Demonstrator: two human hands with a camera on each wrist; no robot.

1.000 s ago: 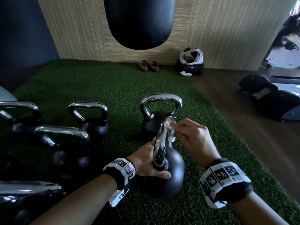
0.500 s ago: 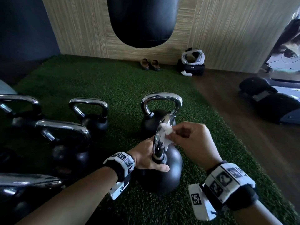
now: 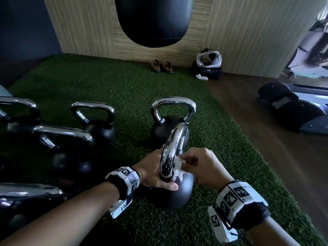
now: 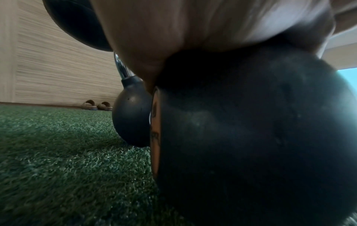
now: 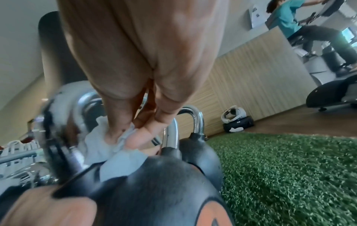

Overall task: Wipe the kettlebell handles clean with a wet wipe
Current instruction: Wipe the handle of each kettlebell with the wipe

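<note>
A black kettlebell [image 3: 170,194] with a chrome handle [image 3: 173,150] stands on the green turf in front of me. My left hand [image 3: 154,173] grips its body at the handle's base, thumb laid across the ball's top. My right hand [image 3: 200,166] pinches a crumpled white wet wipe [image 3: 177,166] against the lower near leg of the handle. In the right wrist view the fingertips [image 5: 135,137] squeeze the wipe [image 5: 108,143] just above the ball [image 5: 154,191]. The left wrist view shows only my palm [image 4: 193,30] on the dark ball [image 4: 251,137].
A second kettlebell [image 3: 172,118] stands right behind, several more [image 3: 67,144] crowd the left. A punching bag [image 3: 152,20] hangs ahead. Slippers [image 3: 161,66] and a headset on a bag [image 3: 208,66] lie by the wall. Wood floor and a machine [image 3: 298,110] are on the right; a person [image 5: 309,30] sits beyond.
My right hand has slid the wipe down from the top of the handle to its lower near leg. The left hand has kept its hold on the ball.
</note>
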